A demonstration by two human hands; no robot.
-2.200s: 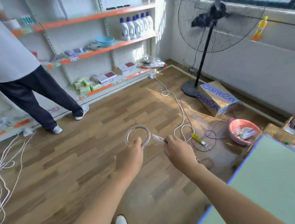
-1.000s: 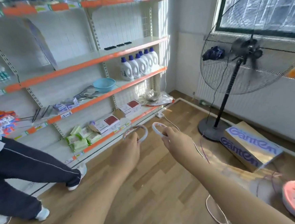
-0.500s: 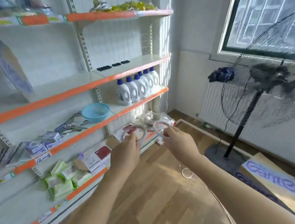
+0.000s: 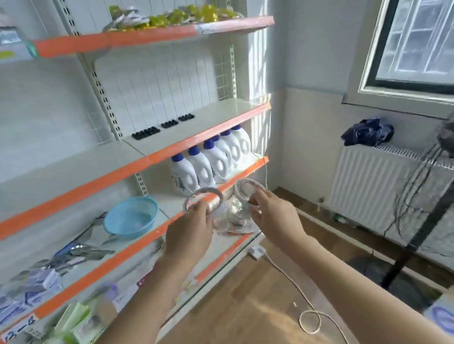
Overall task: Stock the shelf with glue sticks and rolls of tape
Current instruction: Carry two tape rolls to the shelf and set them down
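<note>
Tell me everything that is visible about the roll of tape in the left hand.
The roll of tape is a thin ring, pale and clear-looking, with a wide open middle through which the shelf shows. It has little tape on it, as far as the blurred picture shows. The left hand pinches its lower left edge between thumb and fingers and holds it up, tilted, in the air before the shelf's orange edge, below the white bottles. Nothing else touches it; the second roll in the right hand lies apart.

A handwritten white label (image 4: 19, 327) reading roughly "13-4" is stuck on the orange edge of a lower shelf (image 4: 74, 288).
</note>
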